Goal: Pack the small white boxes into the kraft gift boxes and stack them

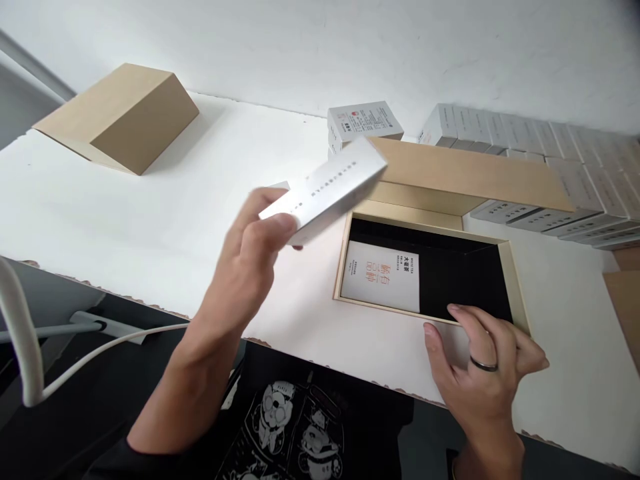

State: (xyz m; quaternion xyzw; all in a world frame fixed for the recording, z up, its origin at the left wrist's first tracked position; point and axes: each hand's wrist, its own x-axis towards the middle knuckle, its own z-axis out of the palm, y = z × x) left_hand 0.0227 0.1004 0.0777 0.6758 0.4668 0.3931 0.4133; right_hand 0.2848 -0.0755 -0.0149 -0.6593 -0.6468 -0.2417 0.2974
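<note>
My left hand (pixel 257 257) grips a small white tea box (pixel 333 187), tilted above the table to the left of an open tan gift box (pixel 517 287). A pale edge (pixel 280 186) shows behind those fingers; I cannot tell what it belongs to. The gift box has a black interior, and its lid stands raised at the back. In its left half lies a white tea box with orange lettering (pixel 377 277); bare black lining shows in the right half. My right hand (pixel 483 363), with a dark ring, holds the gift box's front rim near the right corner, fingers over the edge and thumb outside.
Stacked white boxes (pixel 367 123) stand behind the lid. Rows of more white boxes (pixel 505 130) line the wall at right. A closed tan box (pixel 120 120) sits at far left on the white table (pixel 210 160). A white cable (pixel 115 343) hangs by the ragged front edge.
</note>
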